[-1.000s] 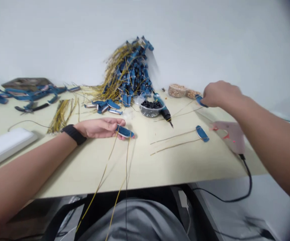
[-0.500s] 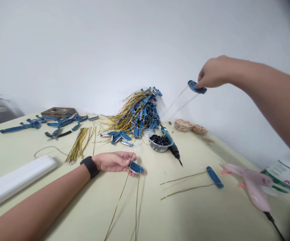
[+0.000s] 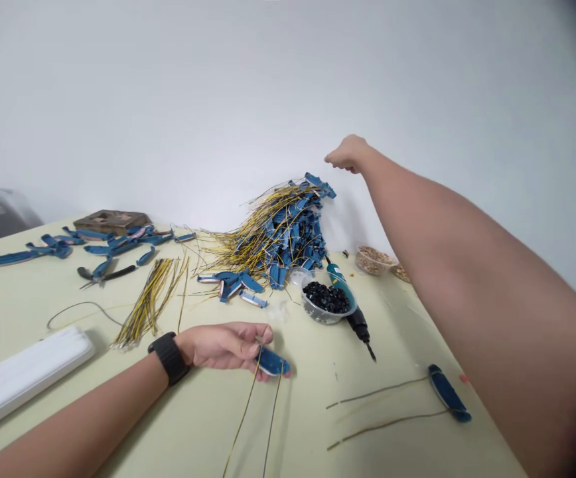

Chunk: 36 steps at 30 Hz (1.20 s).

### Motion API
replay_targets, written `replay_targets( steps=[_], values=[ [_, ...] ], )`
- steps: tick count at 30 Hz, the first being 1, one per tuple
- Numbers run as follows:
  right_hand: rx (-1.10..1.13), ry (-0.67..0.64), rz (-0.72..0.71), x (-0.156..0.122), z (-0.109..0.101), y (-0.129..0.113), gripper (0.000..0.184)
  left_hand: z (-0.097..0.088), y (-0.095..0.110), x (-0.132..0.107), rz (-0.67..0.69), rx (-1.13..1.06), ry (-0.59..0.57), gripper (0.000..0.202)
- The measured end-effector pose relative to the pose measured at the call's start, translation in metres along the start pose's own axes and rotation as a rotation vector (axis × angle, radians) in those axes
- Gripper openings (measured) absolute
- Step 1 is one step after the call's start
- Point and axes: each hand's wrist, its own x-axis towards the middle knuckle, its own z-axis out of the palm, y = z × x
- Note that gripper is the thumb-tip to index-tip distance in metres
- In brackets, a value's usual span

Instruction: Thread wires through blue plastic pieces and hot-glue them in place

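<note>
My left hand (image 3: 231,348), a black watch on its wrist, pinches a curved blue piece (image 3: 274,362) with two long yellow-and-black wires hanging toward me. My right hand (image 3: 348,154) reaches far forward, just above and right of the top of a tall pile of similar blue wired pieces (image 3: 288,229). Its fingers are stretched out, with nothing visible in them. Another blue piece with two wires (image 3: 448,392) lies on the table under my right forearm.
A clear bowl of small black parts (image 3: 325,302) rests against a teal-and-black electric screwdriver (image 3: 360,325). Loose wires (image 3: 151,299), pliers (image 3: 106,273), a white bar (image 3: 29,375) and a wooden block (image 3: 113,220) are on the left. A tub of small tan pieces (image 3: 373,260) stands behind.
My right hand has moved left to the pile's top and let go of the blue wired piece it held. The left hand keeps its piece. The view has shifted slightly.
</note>
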Motion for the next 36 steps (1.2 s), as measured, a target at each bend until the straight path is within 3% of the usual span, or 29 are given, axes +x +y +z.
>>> replay_targets(
  steps=[3,8,11,15,18,24,29,36],
  values=[
    [-0.009,-0.017,0.138,-0.031,0.001,0.026,0.026,0.001,0.006,-0.003,0.008,-0.006,-0.013,0.048],
    [-0.093,-0.077,0.176,-0.132,-0.024,0.083,0.051,0.009,0.024,-0.010,0.002,0.042,0.005,0.040],
    [-0.129,-0.204,0.207,-0.203,-0.027,0.118,0.040,0.013,0.033,-0.011,-0.011,0.127,0.099,0.041],
    [-0.267,-0.481,0.179,-0.288,-0.010,0.159,0.016,0.014,0.039,-0.015,0.011,0.226,0.253,0.051],
    [-0.309,-0.608,0.207,-0.331,0.003,0.176,0.019,0.009,0.040,-0.019,0.002,0.268,0.332,0.059],
    [-0.336,-0.701,0.244,-0.364,0.016,0.185,0.015,0.004,0.045,-0.018,-0.008,0.271,0.304,0.053],
    [-0.355,-0.756,0.269,-0.368,0.023,0.188,0.032,0.009,0.046,-0.018,-0.032,0.299,0.349,0.053],
    [-0.331,-0.812,0.251,-0.371,0.028,0.179,0.023,0.015,0.044,-0.017,-0.008,0.315,0.343,0.047]
  ],
)
